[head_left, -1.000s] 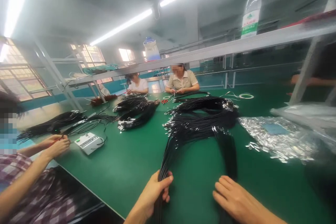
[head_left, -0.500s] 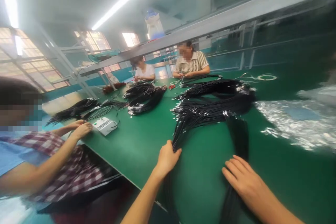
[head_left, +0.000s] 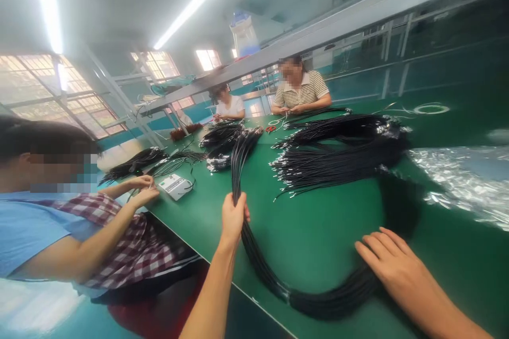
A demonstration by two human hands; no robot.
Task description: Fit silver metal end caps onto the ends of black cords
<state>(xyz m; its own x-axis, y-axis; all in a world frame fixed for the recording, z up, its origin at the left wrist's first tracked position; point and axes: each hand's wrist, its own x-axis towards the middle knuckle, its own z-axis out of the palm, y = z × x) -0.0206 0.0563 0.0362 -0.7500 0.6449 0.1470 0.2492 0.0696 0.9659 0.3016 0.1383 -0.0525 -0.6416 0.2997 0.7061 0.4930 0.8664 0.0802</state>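
A long bundle of black cables (head_left: 318, 299) curves in a U over the green table (head_left: 310, 233) in front of me. My left hand (head_left: 233, 218) is closed around its left side, and the upper ends fan out above my fist. Around the right side of the bundle, my right hand (head_left: 392, 262) is curled with the back of the hand up, so its grip is partly hidden. Beyond my hands lies a large pile of black cables (head_left: 334, 161) with shiny metal ends.
Clear plastic with silvery pieces (head_left: 457, 180) lies at the right. Further left are another cable pile (head_left: 222, 143) and a white box (head_left: 177, 186). A co-worker in a checked apron (head_left: 131, 243) sits close at my left; two people sit across the table. A shelf beam (head_left: 302, 37) runs overhead.
My left hand has moved left and up with its side of the cable bundle, now clear of the large pile. My right hand has shifted right. The bundle is spread wider, and the view has tilted slightly.
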